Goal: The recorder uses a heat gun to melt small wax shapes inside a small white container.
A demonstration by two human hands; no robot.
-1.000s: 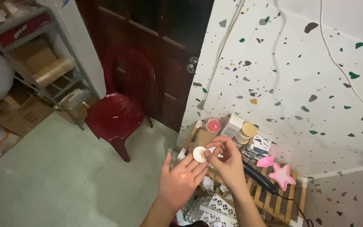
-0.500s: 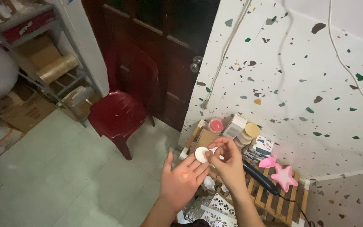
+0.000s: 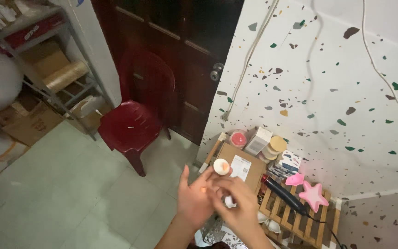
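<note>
My left hand (image 3: 193, 199) is raised palm up with its fingers spread, and a small round white jar (image 3: 221, 166) with orange inside sits at its fingertips. My right hand (image 3: 239, 206) lies across the left palm and fingers. It is blurred, its fingers are curled, and a small white bit shows at them. I cannot tell whether it grips anything. Both hands hover above the floor in front of a low wooden slatted rack (image 3: 300, 226).
A cardboard box (image 3: 249, 161), red-lidded jar (image 3: 238, 138), white carton (image 3: 258, 140), round tins (image 3: 275, 146), black hair tool (image 3: 284, 194) and pink star (image 3: 313, 196) sit by the speckled wall. A red plastic chair (image 3: 132, 124) stands before a dark door (image 3: 180, 55). Metal shelving (image 3: 47, 83) is at the left.
My right hand has dropped from the jar's rim down onto the left palm. The jar stays at the left fingertips. The view has tilted slightly.
</note>
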